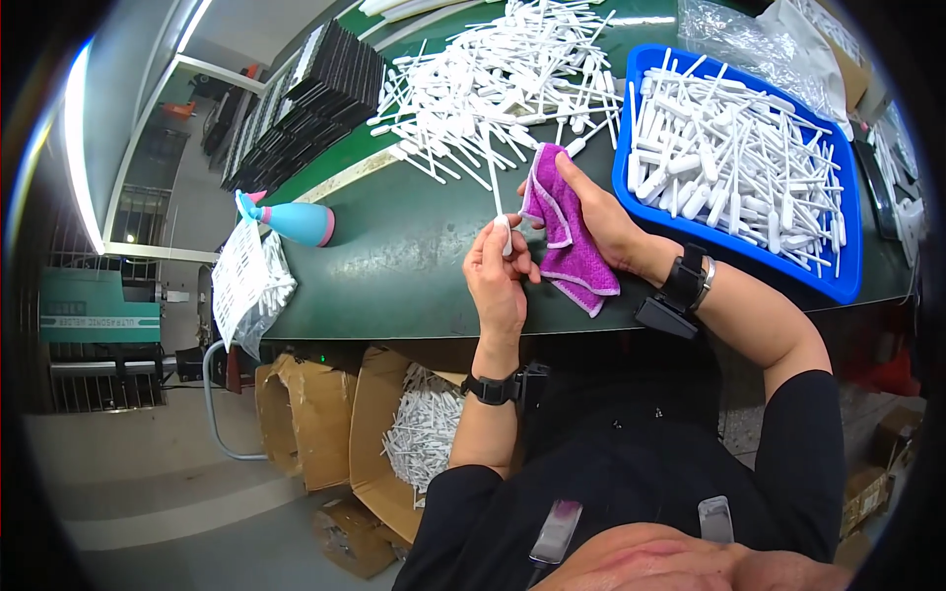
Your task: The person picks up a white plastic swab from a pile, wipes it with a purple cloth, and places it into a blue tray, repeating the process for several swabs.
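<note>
My left hand (498, 278) pinches the thick end of one white plastic stick (496, 194), which points up and away from me over the green table (394, 266). My right hand (601, 219) holds a purple cloth (564, 231) bunched in its fingers, right beside the stick's lower end. The cloth hangs down toward the table's near edge. Both wrists wear black bands.
A large loose pile of white sticks (503, 84) covers the table's far side. A blue tray (847, 266) at the right is full of the same sticks. Black trays (305, 98) are stacked far left, a blue spray bottle (296, 222) lies left, cardboard boxes (325, 424) stand below.
</note>
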